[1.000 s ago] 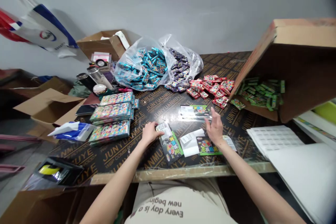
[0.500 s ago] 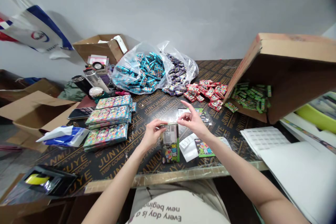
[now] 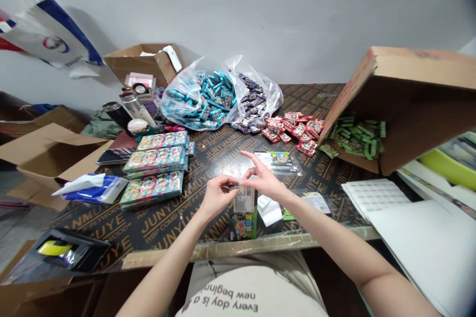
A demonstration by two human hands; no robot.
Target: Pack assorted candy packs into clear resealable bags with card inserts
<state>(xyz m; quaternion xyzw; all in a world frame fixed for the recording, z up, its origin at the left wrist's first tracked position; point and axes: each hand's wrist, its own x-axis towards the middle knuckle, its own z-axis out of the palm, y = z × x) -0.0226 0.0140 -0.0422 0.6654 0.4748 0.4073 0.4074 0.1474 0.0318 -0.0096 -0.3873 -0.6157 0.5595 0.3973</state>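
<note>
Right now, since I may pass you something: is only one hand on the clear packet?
No, the left hand and the right hand both pinch the top edge of the clear packet.

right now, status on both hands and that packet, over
Left hand and right hand both pinching the packet at its top edge. Packet hangs upright over the near edge of the table. White slip beside it, nothing blocking.

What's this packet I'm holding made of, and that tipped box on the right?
The packet looks like clear, glossy plastic film over a printed card, judging by its sheen. The tipped box seems to be plain brown cardboard, matte, with bare, unprinted walls.
</note>
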